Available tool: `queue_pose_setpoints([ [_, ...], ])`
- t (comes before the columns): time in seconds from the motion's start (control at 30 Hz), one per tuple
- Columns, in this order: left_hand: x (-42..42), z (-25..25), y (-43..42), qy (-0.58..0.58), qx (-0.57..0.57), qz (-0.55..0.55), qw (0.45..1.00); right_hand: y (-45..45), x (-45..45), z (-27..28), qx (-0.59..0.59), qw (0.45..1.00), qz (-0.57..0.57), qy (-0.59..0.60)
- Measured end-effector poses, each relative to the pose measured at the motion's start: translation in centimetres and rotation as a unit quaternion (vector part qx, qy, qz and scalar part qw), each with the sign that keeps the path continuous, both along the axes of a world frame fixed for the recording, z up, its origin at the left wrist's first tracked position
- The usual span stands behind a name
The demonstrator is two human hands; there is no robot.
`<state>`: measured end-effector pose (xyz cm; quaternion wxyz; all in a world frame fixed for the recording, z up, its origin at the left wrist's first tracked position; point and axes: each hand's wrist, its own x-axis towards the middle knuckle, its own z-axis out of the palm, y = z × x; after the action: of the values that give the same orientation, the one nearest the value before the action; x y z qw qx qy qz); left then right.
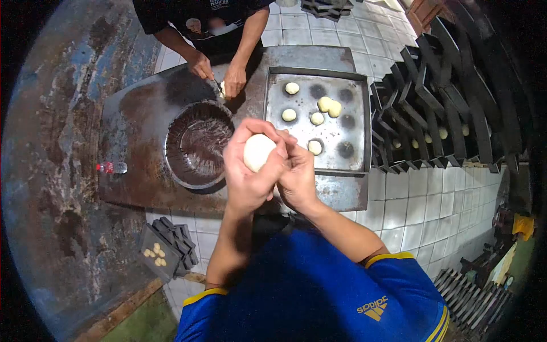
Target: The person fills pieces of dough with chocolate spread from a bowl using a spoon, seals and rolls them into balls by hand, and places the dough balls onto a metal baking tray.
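Note:
A smooth, pale dough ball [258, 152] bulges out of my left hand [244, 165], whose fingers and thumb wrap round it. My right hand [297, 174] is pressed against the left one from the right side, its fingers curled and partly hidden behind the left thumb; what they grip cannot be made out. Both hands are above the metal table, between a round dark pan [199, 181] on the left and a square metal tray [342, 162] on the right. Several small dough balls [289, 115] lie on the tray, two of them touching.
Across the metal table [134, 122], a co-worker's hands [219, 77] hold a tool and some dough. A bottle with a red cap [112, 167] lies at the left. Stacked dark trays [427, 102] stand at the right, and more trays [171, 245] with dough pieces are at the lower left.

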<state>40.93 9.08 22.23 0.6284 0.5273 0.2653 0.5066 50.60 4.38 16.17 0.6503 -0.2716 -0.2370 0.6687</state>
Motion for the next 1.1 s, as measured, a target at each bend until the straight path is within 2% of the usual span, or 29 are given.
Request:
queue_pose_setpoints([
  [0.03,0.7,0.1,-0.2,0.003,0.004,-0.003,1.000,0.4,-0.4,-0.3,0.049,0.990,-0.091,-0.096],
  [0.13,1.6,0.3,-0.3,-0.002,0.019,0.000,1.000,0.1,0.5,0.5,0.105,0.972,-0.174,-0.122],
  [0.2,1.7,1.1,0.0,-0.008,0.037,0.005,0.999,-0.3,2.5,2.1,0.107,0.985,-0.068,-0.115],
  [0.27,1.8,2.0,-0.2,-0.071,0.045,-0.030,0.996,-0.8,4.2,3.5,0.083,0.991,0.031,-0.102],
  [0.3,2.7,1.7,-0.8,-0.017,0.072,-0.037,0.997,-1.2,3.9,2.0,0.096,0.980,-0.078,-0.157],
  [0.33,3.2,1.2,-1.0,-0.019,0.066,-0.044,0.997,-1.4,3.7,1.4,0.107,0.953,-0.186,-0.212],
  [0.37,3.6,0.7,-1.0,0.006,0.048,-0.027,0.998,-1.4,3.9,1.4,0.071,0.941,-0.201,-0.263],
  [0.4,4.0,-0.1,-0.5,0.012,0.022,-0.023,0.999,-1.3,4.9,0.9,0.065,0.939,-0.208,-0.265],
  [0.47,3.8,-2.2,0.5,0.033,-0.049,-0.010,0.998,-0.7,8.1,-0.3,0.099,0.911,0.019,-0.399],
  [0.5,3.9,-2.9,0.8,0.069,-0.062,0.002,0.996,-0.3,10.5,1.5,0.046,0.872,0.176,-0.454],
  [0.53,4.1,-3.5,1.3,0.182,-0.050,0.039,0.981,-1.0,12.0,0.9,0.036,0.873,0.173,-0.454],
  [0.6,4.7,-8.5,2.2,0.284,0.045,-0.024,0.958,-2.0,14.6,-0.4,-0.071,0.878,0.074,-0.467],
  [0.63,5.7,-10.1,2.0,0.299,0.005,-0.082,0.951,-2.2,15.4,-0.4,-0.074,0.879,0.021,-0.470],
  [0.67,7.5,-12.6,1.8,0.270,0.069,-0.093,0.956,-2.3,16.1,-0.3,-0.086,0.889,0.021,-0.449],
  [0.7,9.3,-14.1,1.3,0.265,0.058,-0.126,0.954,-2.5,17.0,-1.4,-0.077,0.880,0.012,-0.468],
  [0.73,11.1,-14.8,1.0,0.259,0.047,-0.159,0.952,-2.8,17.9,-2.6,-0.070,0.871,0.004,-0.486],
  [0.8,14.1,-15.8,1.1,0.266,0.005,-0.226,0.937,-3.4,19.6,-3.6,-0.135,0.851,-0.003,-0.508],
  [0.83,15.7,-17.5,1.1,0.231,0.026,-0.223,0.947,-3.7,20.6,-4.6,-0.142,0.838,-0.012,-0.527],
  [0.93,18.9,-20.5,1.4,0.265,0.050,-0.247,0.931,-4.0,22.9,-6.9,-0.177,0.847,-0.058,-0.497],
  [0.97,19.5,-22.2,1.7,0.298,0.062,-0.265,0.915,-4.3,24.5,-9.4,-0.162,0.838,-0.051,-0.518],
  [1.0,19.3,-22.3,1.8,0.297,0.058,-0.266,0.915,-4.1,25.3,-11.0,-0.198,0.855,-0.052,-0.477],
  [1.07,17.9,-21.9,2.6,0.397,0.125,-0.207,0.885,-3.2,26.1,-13.4,-0.221,0.801,-0.088,-0.549],
  [1.1,16.5,-22.4,2.9,0.408,0.063,-0.219,0.884,-2.9,26.6,-15.8,-0.220,0.804,-0.086,-0.546],
])
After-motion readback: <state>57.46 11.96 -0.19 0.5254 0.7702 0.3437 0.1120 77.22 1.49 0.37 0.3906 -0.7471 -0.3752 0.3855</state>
